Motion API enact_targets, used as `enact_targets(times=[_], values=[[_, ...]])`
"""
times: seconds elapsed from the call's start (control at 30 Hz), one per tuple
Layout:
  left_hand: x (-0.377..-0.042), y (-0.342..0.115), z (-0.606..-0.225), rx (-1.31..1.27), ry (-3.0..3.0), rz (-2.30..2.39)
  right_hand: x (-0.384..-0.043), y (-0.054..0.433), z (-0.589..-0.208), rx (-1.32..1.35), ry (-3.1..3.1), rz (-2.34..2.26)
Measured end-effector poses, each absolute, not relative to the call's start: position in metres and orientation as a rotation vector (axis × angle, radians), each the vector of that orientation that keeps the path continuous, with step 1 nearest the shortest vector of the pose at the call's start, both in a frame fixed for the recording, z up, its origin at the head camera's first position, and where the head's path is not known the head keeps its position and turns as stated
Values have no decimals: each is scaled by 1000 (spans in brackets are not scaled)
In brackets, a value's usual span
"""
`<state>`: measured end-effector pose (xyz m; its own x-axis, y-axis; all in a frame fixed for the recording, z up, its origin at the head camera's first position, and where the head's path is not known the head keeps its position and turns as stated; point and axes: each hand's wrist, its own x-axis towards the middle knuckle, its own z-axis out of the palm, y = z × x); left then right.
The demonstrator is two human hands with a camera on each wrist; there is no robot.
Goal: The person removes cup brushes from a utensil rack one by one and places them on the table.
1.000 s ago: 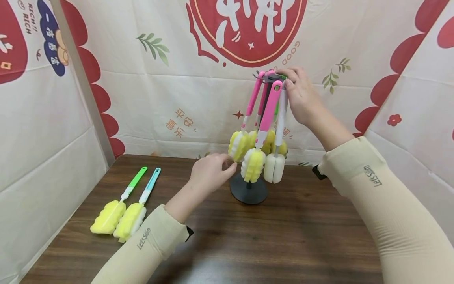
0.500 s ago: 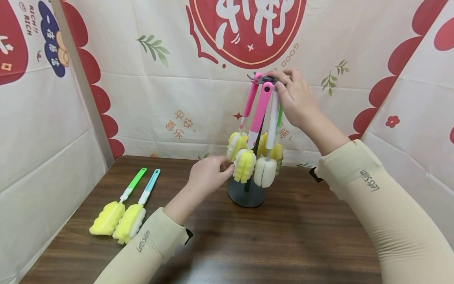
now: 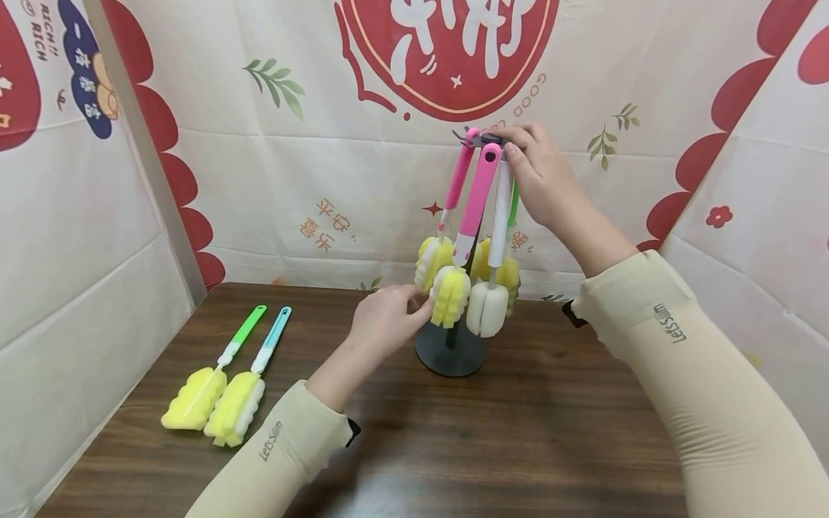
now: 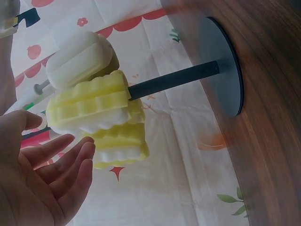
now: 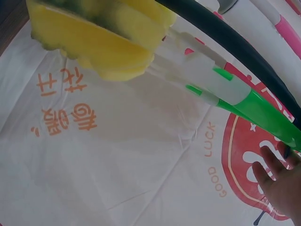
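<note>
A black brush stand (image 3: 451,354) holds several sponge bottle brushes on its hooks. Toward me hang a pink-handled brush (image 3: 479,194) with a yellow-and-white head and a white-handled brush (image 3: 498,216) with a white head. Another pink-handled brush (image 3: 458,176) is on the left, and green handles (image 5: 270,115) hang behind. My right hand (image 3: 540,173) grips the stand's top, thumb by the white handle's upper end and index finger over the hub. My left hand (image 3: 388,314) is relaxed beside the front yellow-and-white sponge head (image 4: 89,103), holding nothing, its fingers partly extended.
Two more sponge brushes, a green-handled one (image 3: 201,392) and a blue-handled one (image 3: 239,399), lie side by side at the left of the dark wood table (image 3: 492,446). A printed cloth backdrop (image 3: 363,173) stands right behind the table, with cloth panels on both sides.
The brushes have swung round the stand: the front pink and white handles shifted left and a green handle appeared at the right. My right hand moved left with the top; the left hand barely moved.
</note>
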<state>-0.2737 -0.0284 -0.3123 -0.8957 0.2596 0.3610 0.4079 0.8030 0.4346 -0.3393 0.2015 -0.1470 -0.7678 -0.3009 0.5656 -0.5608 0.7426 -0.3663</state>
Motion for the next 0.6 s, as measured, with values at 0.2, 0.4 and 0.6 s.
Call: enact_targets(times=[0.2,0.4,0.6], values=[[-277,-21,-317,-499,-2710,-771,-341,201,-151,627,-2453,794],[-282,-14,-323,-472,-2724,-917,-344,200,-154,626,-2426,817],[-288,-7,-329,-438,-2734,-1081,-348,199,-156,638,-2392,823]])
